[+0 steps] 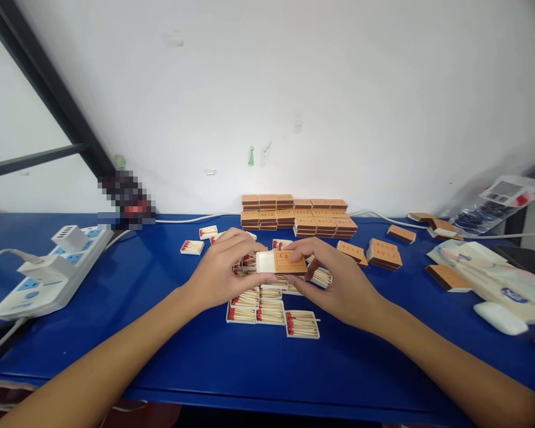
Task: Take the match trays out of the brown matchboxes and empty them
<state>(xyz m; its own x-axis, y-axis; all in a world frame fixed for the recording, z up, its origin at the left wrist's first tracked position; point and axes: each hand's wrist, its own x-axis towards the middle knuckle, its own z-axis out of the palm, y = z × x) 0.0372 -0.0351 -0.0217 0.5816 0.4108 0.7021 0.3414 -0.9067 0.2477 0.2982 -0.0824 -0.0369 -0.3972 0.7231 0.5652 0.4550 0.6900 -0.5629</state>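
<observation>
Between my two hands is a matchbox, held above the middle of the desk with its white inner tray sticking out to the left. My left hand pinches the tray's end between thumb and fingers. The orange sleeve is gripped by my right hand, fingers on top and thumb below. No matches show on the white part; whether it is the inside or the underside I cannot tell. Below and around lie several open trays of red-tipped matches, partly hidden by my hands. One tray sits apart at the front right.
Stacked matchboxes stand against the wall. More matchboxes lie to the right, near a tissue pack and a white case. A power strip with plugged-in chargers is at left. White cables run along the back of the blue desk.
</observation>
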